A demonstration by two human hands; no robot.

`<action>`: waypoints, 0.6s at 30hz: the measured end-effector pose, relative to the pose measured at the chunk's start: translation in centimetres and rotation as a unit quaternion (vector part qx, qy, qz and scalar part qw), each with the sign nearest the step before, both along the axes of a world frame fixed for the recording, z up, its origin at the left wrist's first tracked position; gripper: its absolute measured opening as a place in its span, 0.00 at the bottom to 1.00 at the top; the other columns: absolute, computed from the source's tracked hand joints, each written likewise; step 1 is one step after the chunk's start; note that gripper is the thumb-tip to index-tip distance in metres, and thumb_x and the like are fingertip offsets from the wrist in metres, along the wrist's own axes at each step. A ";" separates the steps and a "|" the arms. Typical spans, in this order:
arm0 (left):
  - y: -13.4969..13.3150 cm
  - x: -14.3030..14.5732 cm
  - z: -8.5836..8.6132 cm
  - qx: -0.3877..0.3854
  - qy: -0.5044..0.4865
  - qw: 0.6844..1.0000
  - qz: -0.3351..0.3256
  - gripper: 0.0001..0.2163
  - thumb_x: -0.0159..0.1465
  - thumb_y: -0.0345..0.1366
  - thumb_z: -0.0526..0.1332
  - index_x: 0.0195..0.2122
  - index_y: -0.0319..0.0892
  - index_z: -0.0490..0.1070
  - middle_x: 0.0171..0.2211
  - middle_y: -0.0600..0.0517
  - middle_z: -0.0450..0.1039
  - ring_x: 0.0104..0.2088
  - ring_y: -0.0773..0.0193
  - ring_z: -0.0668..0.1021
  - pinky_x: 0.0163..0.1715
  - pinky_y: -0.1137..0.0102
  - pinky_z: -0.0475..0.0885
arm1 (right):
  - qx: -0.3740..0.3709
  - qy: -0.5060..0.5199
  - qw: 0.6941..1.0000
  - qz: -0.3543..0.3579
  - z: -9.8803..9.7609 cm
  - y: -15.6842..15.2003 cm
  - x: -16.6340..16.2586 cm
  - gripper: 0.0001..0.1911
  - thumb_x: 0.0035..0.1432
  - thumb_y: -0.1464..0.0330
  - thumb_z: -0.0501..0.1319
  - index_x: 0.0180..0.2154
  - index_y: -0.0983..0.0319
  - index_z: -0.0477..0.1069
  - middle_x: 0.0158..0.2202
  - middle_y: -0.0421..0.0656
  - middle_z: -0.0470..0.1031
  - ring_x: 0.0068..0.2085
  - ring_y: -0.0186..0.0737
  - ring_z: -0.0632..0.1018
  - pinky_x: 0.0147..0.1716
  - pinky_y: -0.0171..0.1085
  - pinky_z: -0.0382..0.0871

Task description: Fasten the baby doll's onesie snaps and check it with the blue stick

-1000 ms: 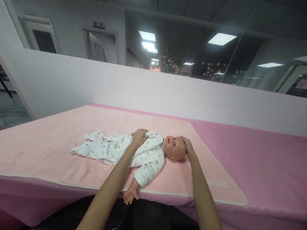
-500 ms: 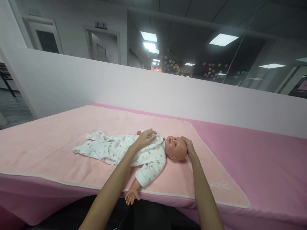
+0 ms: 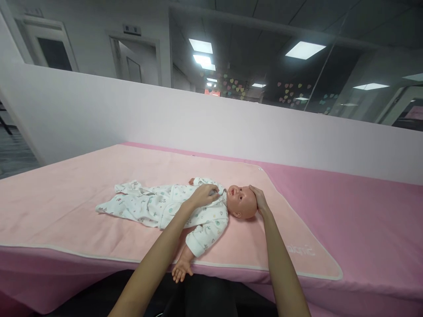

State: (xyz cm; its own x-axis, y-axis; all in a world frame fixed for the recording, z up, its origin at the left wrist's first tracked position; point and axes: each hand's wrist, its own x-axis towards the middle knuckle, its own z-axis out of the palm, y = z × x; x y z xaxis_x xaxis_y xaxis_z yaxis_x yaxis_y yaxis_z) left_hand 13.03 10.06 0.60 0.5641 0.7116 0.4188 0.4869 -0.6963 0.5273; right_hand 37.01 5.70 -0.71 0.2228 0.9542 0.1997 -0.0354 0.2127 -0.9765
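White printed outfit [image 3: 213,215] on the doll [image 3: 172,200] – doll is on its back, stretched across the peach-pink mat [image 3: 99,169], legs to the person's left, bald head [image 3: 243,202] to the right.

Left hand [image 3: 203,197]: on the doll's upper chest, just below the collar, fingers curled. Greyish patch at the fingertips, too small to identify; can't tell whether they're pinching anything or just resting.

Right hand [image 3: 260,200]: loosely cupped against the crown, fingers laid over the top of the head, not clenched. Thumb hidden. Face uncovered, between the two hands.

So the torso and legs run left from the left hand, and the head sits directly against the right palm. Doll's near arm angles toward the person, its hand [image 3: 181,269] poking past the mat's near edge. Far hand [image 3: 191,181] shows just beyond the left hand. Darker pink cover [image 3: 370,220] under the mat – white partition [image 3: 214,127] behind.
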 end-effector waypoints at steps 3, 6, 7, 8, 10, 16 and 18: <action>1.3 -0.1 -0.8 -0.059 -0.112 0.991 0.048 0.13 0.58 0.44 0.52 0.33 0.41 0.69 0.27 0.52 0.72 0.31 0.62 0.72 0.35 0.69 0.65 | -0.013 0.010 1.000 0.005 -0.3 0.3 0.1 0.16 0.46 0.56 0.59 0.26 0.64 0.72 0.30 0.44 0.77 0.35 0.43 0.75 0.39 0.39 0.68; 2.7 -0.3 -1.5 -0.157 -0.232 0.954 0.106 0.12 0.57 0.44 0.53 0.33 0.40 0.67 0.24 0.53 0.69 0.29 0.64 0.72 0.33 0.69 0.66 | -0.002 0.010 1.000 -0.006 -0.7 0.7 0.4 0.16 0.45 0.57 0.59 0.28 0.64 0.74 0.31 0.43 0.77 0.36 0.42 0.75 0.39 0.38 0.67; 2.9 -0.4 -1.7 -0.190 -0.262 0.939 0.114 0.13 0.56 0.44 0.54 0.34 0.40 0.67 0.24 0.53 0.69 0.29 0.64 0.72 0.32 0.69 0.67 | 0.005 0.006 1.000 -0.011 -0.8 0.9 0.4 0.15 0.45 0.58 0.60 0.28 0.64 0.74 0.32 0.43 0.77 0.36 0.42 0.75 0.39 0.38 0.67; 3.1 -0.4 -1.9 -0.217 -0.285 0.927 0.115 0.13 0.55 0.44 0.55 0.35 0.39 0.67 0.24 0.53 0.68 0.29 0.64 0.72 0.32 0.69 0.67 | 0.017 0.001 1.000 -0.021 -0.9 1.1 0.5 0.15 0.44 0.58 0.60 0.27 0.64 0.74 0.32 0.43 0.77 0.35 0.41 0.75 0.38 0.37 0.67; 3.2 -0.6 -2.0 -0.247 -0.313 0.911 0.108 0.15 0.54 0.44 0.57 0.37 0.39 0.68 0.25 0.53 0.68 0.29 0.64 0.73 0.33 0.69 0.67 | 0.055 0.005 0.996 -0.066 -1.0 1.4 0.7 0.13 0.44 0.59 0.61 0.26 0.64 0.74 0.30 0.43 0.77 0.35 0.40 0.75 0.39 0.37 0.66; 2.6 -0.8 -1.9 -0.205 -0.292 0.928 0.109 0.18 0.56 0.43 0.56 0.45 0.41 0.70 0.29 0.50 0.71 0.38 0.61 0.72 0.41 0.67 0.66 | 0.162 -0.010 0.973 -0.166 0.8 0.8 0.1 0.16 0.49 0.57 0.55 0.28 0.63 0.71 0.26 0.42 0.74 0.31 0.38 0.75 0.38 0.40 0.66; 2.6 -0.8 -1.8 -0.198 -0.279 0.934 0.104 0.17 0.56 0.41 0.55 0.43 0.40 0.71 0.32 0.48 0.73 0.41 0.59 0.71 0.43 0.65 0.66 | 0.178 -0.156 0.956 -0.171 2.0 0.1 -1.4 0.14 0.51 0.59 0.54 0.29 0.62 0.71 0.29 0.43 0.75 0.34 0.39 0.74 0.41 0.41 0.63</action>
State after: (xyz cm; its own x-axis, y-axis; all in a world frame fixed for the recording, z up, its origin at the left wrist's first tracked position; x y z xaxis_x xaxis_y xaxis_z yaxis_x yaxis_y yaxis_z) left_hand 12.25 12.62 -1.22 0.1694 0.9430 0.2863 0.1622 -0.3132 0.9357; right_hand 35.66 5.78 1.33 0.3854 0.6960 0.6058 0.3775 0.4802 -0.7918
